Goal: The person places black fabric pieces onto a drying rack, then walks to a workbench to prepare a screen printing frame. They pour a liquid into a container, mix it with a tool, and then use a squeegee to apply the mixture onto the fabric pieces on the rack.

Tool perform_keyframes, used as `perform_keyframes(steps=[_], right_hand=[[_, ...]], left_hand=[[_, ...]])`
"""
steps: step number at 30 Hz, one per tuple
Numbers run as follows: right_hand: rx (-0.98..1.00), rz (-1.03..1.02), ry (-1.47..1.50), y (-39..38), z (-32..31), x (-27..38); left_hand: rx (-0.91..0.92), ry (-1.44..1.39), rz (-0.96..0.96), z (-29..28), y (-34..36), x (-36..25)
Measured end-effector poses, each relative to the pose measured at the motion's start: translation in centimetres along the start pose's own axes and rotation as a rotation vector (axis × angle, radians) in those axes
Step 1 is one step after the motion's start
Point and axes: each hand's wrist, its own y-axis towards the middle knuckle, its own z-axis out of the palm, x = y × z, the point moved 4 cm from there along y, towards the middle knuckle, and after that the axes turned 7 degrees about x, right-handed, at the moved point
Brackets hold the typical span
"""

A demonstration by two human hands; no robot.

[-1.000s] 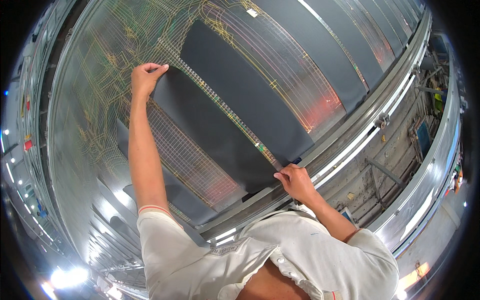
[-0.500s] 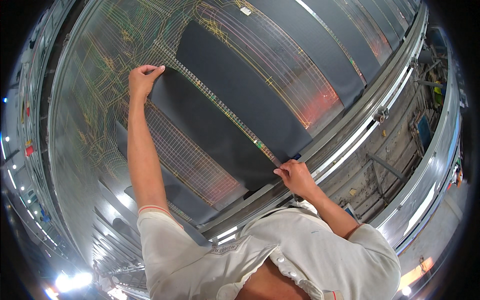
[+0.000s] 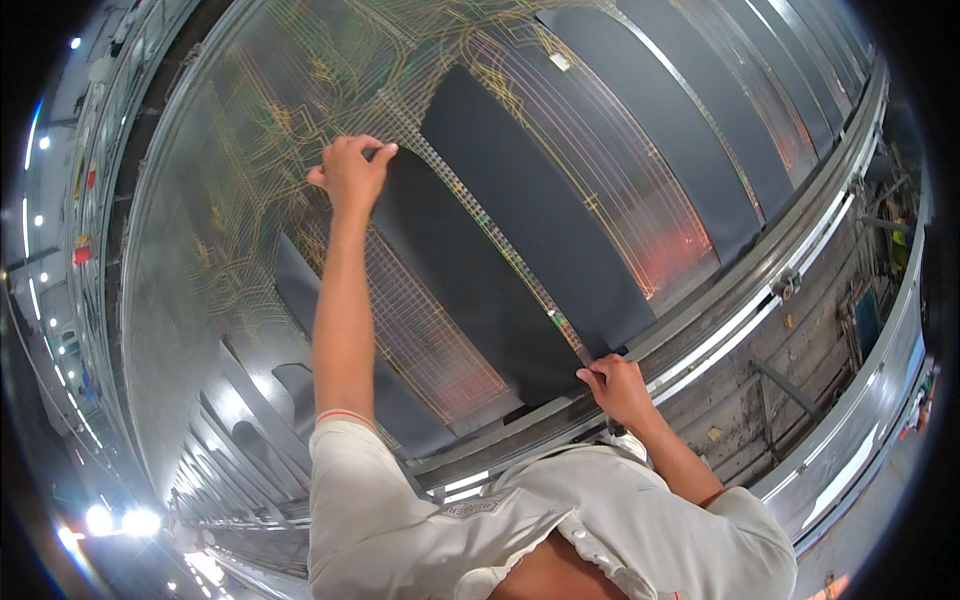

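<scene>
Barely anything has shifted since the earlier frames: both hands keep their places on the dark sheet [image 3: 470,260], w/ only the head view drifting a little. That sheet, a long dark strip, lies flat on a big shiny panel [image 3: 240,200] covered in fine yellow-green line patterns, running from upper left down to lower right. Left hand [image 3: 350,172] is stretched out to the far end, fingers [image 3: 385,152] curled and pinching the strip's upper corner. Right hand [image 3: 617,385] clamps the near end by the metal rail [image 3: 760,290] (probably pinching the edge, though the grip is partly hidden). More dark strips [image 3: 650,140] lie parallel alongside. Steady hold suggests alignment isn't settled.
</scene>
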Motion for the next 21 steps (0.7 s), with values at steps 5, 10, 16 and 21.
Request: perform_keyframes(steps=[5,10,16,21], right_hand=[[0.017,0.038,-0.038,0.1,-0.1,0.3],[-0.023,-0.035,-0.05,0.1,0.0,0.3],[-0.023,-0.024,-0.074,-0.2,0.1,0.5],[-0.022,-0.07,-0.134,-0.2,0.1,0.6]], left_hand=[[-0.413,0.267,0.095,-1.5,-4.1,-3.4],[-0.101,0.115,0.237,3.2,-9.4,-4.5],[0.017,0.09,0.241,3.9,-7.7,-5.2],[0.025,0.156,0.259,4.3,-7.4,-4.6]])
